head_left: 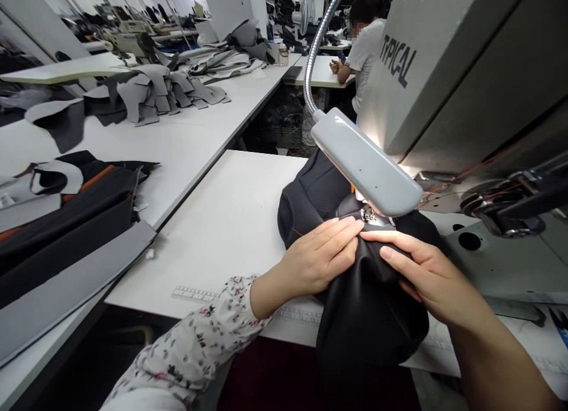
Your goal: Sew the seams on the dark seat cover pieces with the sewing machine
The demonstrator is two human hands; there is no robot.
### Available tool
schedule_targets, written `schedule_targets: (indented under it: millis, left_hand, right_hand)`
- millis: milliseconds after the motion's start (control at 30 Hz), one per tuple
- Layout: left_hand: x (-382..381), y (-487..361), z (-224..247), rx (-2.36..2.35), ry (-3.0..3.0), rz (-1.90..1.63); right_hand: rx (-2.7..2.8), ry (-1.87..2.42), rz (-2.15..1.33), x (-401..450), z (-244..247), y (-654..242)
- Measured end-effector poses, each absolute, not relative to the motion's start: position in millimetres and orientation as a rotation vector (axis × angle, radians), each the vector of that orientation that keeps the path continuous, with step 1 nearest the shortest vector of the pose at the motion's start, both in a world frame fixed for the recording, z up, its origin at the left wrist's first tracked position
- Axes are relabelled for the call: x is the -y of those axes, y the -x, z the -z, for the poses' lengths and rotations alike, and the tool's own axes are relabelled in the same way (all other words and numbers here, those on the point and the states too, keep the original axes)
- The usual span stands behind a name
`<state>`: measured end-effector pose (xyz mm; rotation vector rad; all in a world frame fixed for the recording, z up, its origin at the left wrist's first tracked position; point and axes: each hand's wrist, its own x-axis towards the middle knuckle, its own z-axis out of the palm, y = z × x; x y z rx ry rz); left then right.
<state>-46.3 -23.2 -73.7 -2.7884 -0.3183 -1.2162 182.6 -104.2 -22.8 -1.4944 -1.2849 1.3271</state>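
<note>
Black material [373, 316] with orange stitching is spread under the sewing machine [444, 91] and hangs over the table's front edge. My left hand [317, 254] lies on it with the fingers stretched out flat, left of the metal presser foot [369, 214]. On the right, my right hand [419, 266] holds a fold of the same material, thumb and fingers pressed on it close to the foot. The fingertips of both hands nearly meet. A grey lamp [368, 162] on a bendable metal neck hides part of the needle area.
A ruler strip [195, 293] runs along the front of the white table [231, 210]. Dark and grey pieces [66, 222] lie at the left, with more grey cut pieces [155, 91] behind. Blue-handled pliers [561, 328] are at far right. A person [366, 50] sits beyond the machine.
</note>
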Motion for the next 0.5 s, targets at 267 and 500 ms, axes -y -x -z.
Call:
schedule_targets:
  millis: [267,500]
  left_hand:
    - [23.2,40.8,49.5,0.405,2.906,1.138]
    - [27.5,35.8,67.0,0.262,2.753,1.338]
  right_hand:
    - [0.682,1.356,-1.368,105.3,21.4,-178.0]
    - [0.887,1.478,-1.151,94.6,36.5,-180.1]
